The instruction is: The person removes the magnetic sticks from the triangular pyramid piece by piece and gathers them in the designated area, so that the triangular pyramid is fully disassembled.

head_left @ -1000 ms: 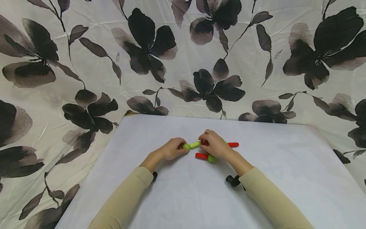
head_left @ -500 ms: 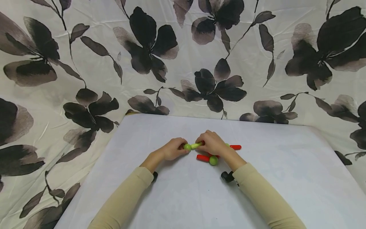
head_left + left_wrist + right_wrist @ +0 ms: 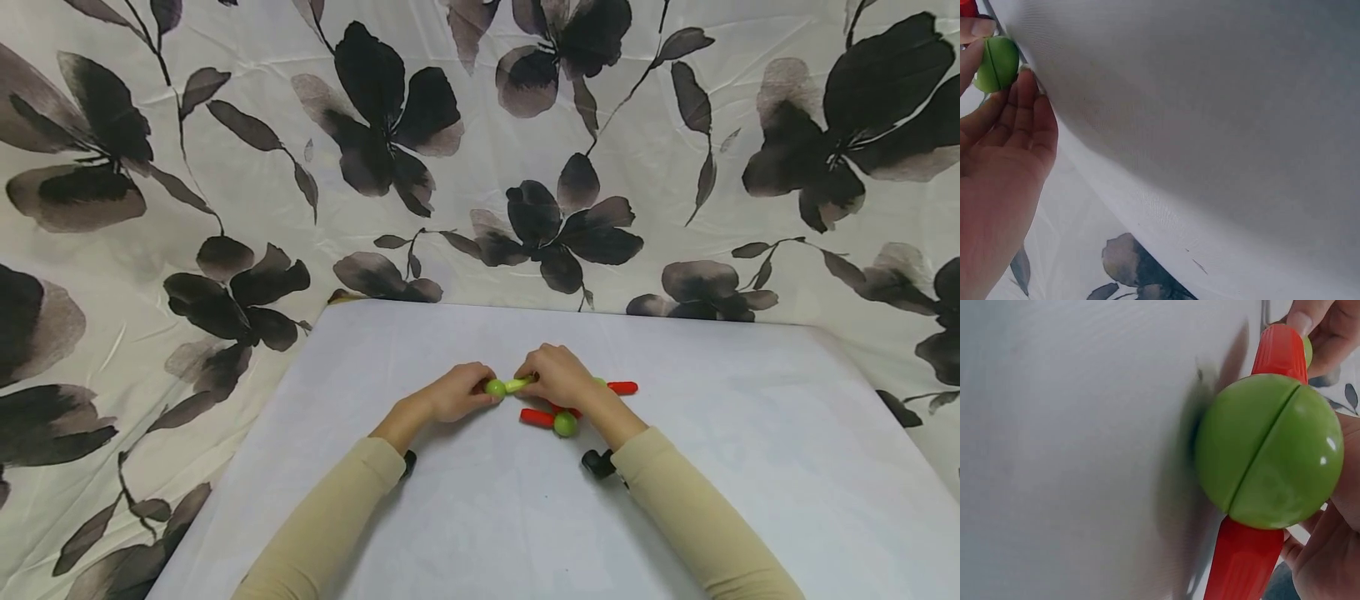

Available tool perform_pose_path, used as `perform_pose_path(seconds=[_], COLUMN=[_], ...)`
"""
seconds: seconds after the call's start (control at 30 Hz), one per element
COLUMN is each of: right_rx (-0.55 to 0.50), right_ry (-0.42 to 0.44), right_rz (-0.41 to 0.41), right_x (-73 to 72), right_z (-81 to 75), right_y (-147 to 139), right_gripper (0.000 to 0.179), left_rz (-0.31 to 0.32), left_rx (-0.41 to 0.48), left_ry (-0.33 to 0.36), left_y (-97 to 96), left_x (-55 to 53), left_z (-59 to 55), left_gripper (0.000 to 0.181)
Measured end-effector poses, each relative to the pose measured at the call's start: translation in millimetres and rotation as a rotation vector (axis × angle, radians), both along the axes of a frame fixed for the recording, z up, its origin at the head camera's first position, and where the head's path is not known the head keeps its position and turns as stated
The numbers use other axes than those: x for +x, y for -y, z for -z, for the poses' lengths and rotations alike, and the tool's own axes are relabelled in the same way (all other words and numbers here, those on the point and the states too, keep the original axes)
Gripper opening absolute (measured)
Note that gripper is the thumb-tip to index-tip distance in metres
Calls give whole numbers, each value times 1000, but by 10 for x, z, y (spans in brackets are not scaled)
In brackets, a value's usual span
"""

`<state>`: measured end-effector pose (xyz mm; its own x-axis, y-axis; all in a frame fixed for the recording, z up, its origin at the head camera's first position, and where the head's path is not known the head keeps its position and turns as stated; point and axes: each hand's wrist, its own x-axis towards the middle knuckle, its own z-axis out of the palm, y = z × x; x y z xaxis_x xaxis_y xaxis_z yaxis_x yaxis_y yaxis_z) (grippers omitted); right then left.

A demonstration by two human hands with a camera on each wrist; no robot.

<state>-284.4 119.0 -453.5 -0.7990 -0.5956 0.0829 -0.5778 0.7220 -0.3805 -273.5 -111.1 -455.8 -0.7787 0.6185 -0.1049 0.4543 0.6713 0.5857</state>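
My left hand [image 3: 457, 393] pinches a green ball [image 3: 495, 388] between thumb and fingers; a seam line crosses this ball [image 3: 999, 62] in the left wrist view. A short yellow-green rod [image 3: 517, 385] runs from the ball to my right hand [image 3: 561, 377], whose fingertips hold the rod's far end. Just below the right hand lies another green ball [image 3: 566, 425] with a red rod [image 3: 536, 418] on its left. Close up, the right wrist view has a green ball [image 3: 1269, 450] between two red rods. The right hand partly hides the other pieces.
A red rod [image 3: 622, 388] sticks out right of the right wrist, beside a partly hidden green piece. The white table [image 3: 480, 517] lies under everything, with a floral cloth [image 3: 540, 150] hanging behind its far edge.
Both hands keep their hold on the ball and rod. The left hand and ball have edged right, and the lying red rods and green ball have shifted slightly right. The right forearm has drawn inward.
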Motion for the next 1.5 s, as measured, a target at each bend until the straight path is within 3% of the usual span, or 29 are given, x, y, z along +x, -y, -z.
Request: perform_pose_path(seconds=[0.37, 0.67, 1.07, 1.23, 1.5], right_rx=[-36, -44, -51, -40, -66], right_ry=[31, 89, 142, 77, -48], right_rz=[3, 46, 68, 87, 123], right_x=[-5, -20, 32, 151, 430], right_z=[14, 20, -31, -66, -115], right_y=[-29, -123, -226, -354, -533], right_gripper=[18, 20, 27, 34, 30], left_rz=[42, 9, -22, -16, -78], left_rx=[-46, -20, 13, 26, 51], left_ry=[-10, -3, 2, -8, -9], left_y=[23, 120, 83, 68, 43], left_x=[19, 24, 16, -11, -82], left_z=[-30, 2, 3, 6, 7], left_gripper=[26, 29, 30, 28, 28])
